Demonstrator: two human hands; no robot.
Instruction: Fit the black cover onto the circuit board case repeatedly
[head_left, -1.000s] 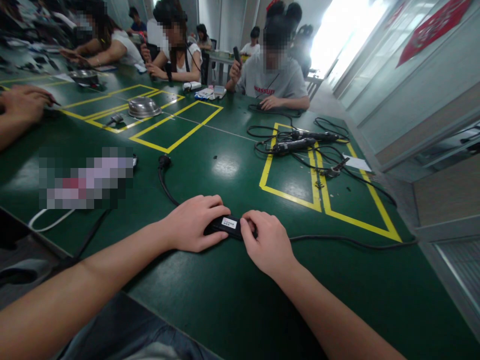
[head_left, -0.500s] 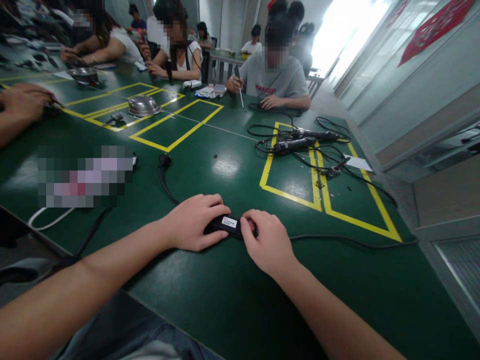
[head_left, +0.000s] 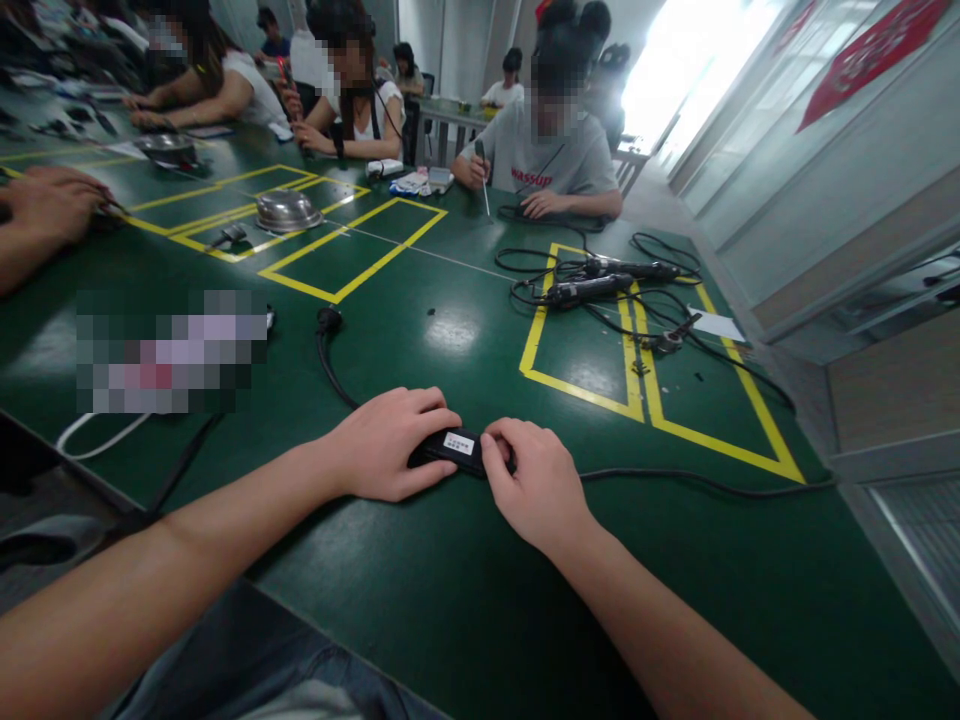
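Note:
On the green table, a black power adapter with a white label lies between my two hands. My left hand grips its left end, thumb along the near side and fingers over the far side. The right end is pinched between the thumb and fingers of my right hand. From under my left hand a black cord runs up to a plug lying on the table. Another black cable leads away to the right beyond my right hand. Both ends of the adapter are hidden by my hands.
Black corded electric screwdrivers and tangled cables lie at the right, across yellow tape. A metal bowl sits at the back left. A blurred-out item rests at the left. Across the table, a person holds a screwdriver.
My hands and the adapter show no visible movement. Across the table, the person's screwdriver has shifted slightly to the right.

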